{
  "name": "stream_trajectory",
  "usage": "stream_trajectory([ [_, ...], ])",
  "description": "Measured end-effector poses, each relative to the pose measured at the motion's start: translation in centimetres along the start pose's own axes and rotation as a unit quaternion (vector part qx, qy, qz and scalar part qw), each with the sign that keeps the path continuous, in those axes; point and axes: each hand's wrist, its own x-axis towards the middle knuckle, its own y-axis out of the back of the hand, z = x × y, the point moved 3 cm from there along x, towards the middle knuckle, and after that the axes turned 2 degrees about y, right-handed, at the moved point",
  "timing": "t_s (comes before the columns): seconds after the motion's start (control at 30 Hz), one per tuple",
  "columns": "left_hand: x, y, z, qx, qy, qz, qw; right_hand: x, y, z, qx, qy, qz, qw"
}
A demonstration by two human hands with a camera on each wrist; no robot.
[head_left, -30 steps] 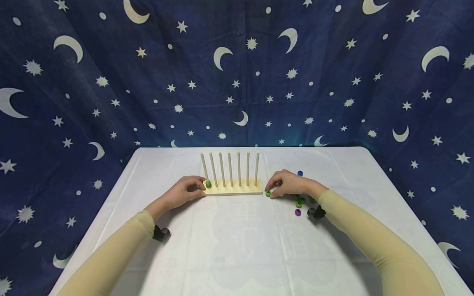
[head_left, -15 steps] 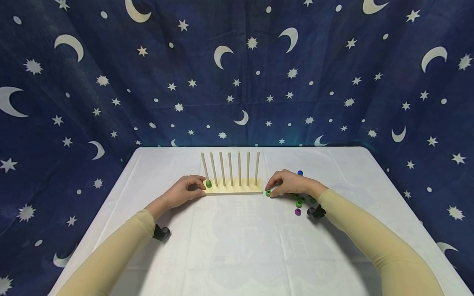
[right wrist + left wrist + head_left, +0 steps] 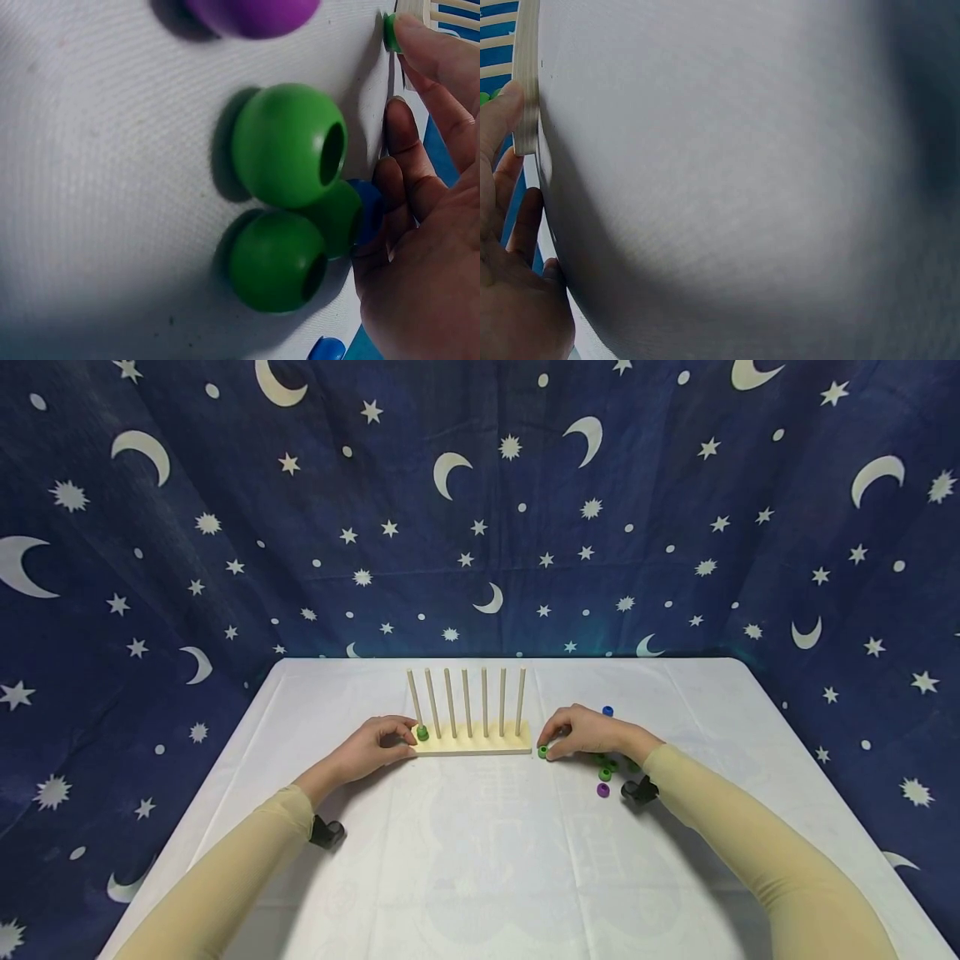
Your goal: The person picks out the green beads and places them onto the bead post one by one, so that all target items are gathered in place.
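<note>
green bead [image 3: 389, 34] in the right grip [image 3: 431, 232], partly out of sight

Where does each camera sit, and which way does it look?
Head: worn on the head, looking forward and down at the wooden rack and starry cloth; left hand, right hand and sleeved arms show.
Left wrist: worn there, looking over the white table; the left hand shows at the left edge, holding the rack's end.
Right wrist: worn there, looking across green beads and a purple bead; the right hand shows at the right edge.
Head and right wrist share the purple bead.
</note>
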Motion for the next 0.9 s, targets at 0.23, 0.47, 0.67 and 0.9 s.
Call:
stream_trajectory([
  [0.23,-0.01,-0.01,-0.02,0.002,0.001,0.001,1.0000,-0.05,0.02,-0.02,0.000,0.005,0.000,1.0000],
  [0.47,-0.09,-0.01,0.26,0.006,0.005,0.000,1.0000,0.10,0.02,0.17,-0.002,0.007,-0.001,1.0000],
  [0.67,-0.06,0.01,0.18,0.009,0.005,0.001,0.9999,0.11,0.09,0.09,0.001,-0.001,-0.003,1.0000],
  [0.9,0.00,-0.01,0.04,0.009,0.006,0.000,0.9999,0.06,0.11,-0.12,0.004,0.001,-0.005,1.0000],
])
